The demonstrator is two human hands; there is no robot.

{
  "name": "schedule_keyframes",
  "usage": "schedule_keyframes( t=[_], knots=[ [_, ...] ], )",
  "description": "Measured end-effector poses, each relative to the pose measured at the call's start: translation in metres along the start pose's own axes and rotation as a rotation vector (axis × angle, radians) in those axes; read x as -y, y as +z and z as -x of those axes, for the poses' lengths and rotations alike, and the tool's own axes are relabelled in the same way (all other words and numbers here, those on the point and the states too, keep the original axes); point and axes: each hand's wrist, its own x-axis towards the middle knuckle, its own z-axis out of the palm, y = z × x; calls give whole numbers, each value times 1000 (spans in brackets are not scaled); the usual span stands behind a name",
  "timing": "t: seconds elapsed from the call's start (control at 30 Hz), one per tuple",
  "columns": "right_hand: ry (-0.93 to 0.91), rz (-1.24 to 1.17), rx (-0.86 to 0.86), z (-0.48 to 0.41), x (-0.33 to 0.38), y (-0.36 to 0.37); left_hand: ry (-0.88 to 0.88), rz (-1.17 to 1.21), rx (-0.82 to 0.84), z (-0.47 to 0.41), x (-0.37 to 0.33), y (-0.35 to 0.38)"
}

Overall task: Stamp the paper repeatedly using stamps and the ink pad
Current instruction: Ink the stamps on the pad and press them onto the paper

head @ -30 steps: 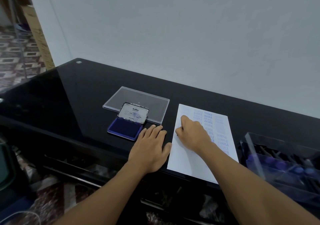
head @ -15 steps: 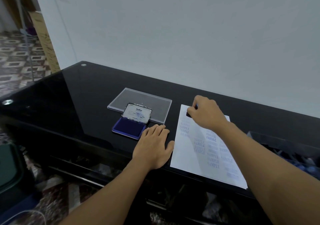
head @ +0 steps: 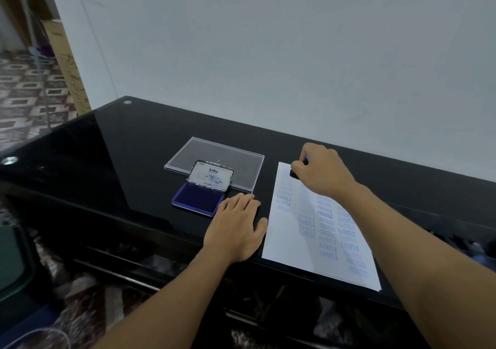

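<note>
Two-handed step, by judgement a print in the making: pressing a small black-based stamp (head: 295, 173) at the far left corner of the white paper sheet (head: 284, 244), with the right hand (head: 320, 173) curled round it from above. Resting the left hand (head: 236, 226) flat, fingers straight, on the glossy black glass tabletop (head: 120, 160), thumb just at the sheet's left edge, holding nothing. Locating the blue rectangular ink pad (head: 197, 197) open, just beyond that hand's fingertips, in front of a clear plastic box lid (head: 214, 155). Counting many blue SAMPLE and FRAGILE prints on the sheet, several faint.

To do well:
- Press straight down, evenly, without rocking.
- Lift vertically to avoid smearing.
- Move the left thumb onto the sheet to pin it during lift-off.
- Re-ink on the pad before the next print, judging by the pale impressions.
- Aim for bare paper and avoid overhanging the corner.

Cannot tell whether the stamp face meets the paper: hidden under the fingers.
</note>
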Motion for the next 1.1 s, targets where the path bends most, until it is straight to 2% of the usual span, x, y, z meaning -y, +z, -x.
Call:
schedule_keyframes(
  t=[0.43, 0.63, 0.7, 0.83, 1.1],
  knots=[
    [-22, 23, 7, 13, 3, -7, -8, 36, 13, -1, 3, 1],
    [-46, 18, 25, 25, 11, -8, -44, 280, -17, -3, 2, -19],
    [-56, 5, 41, 28, 17, -7, -50, 297, -40, -1, 6, -33],
    [-75, -17, 81, 29, 37, 0, -79, 259, -87, 0, 29, -62],
    [-160, -40, 219, 24, 85, 41, -247, 177, -142, 9, 99, -102]
  ],
)
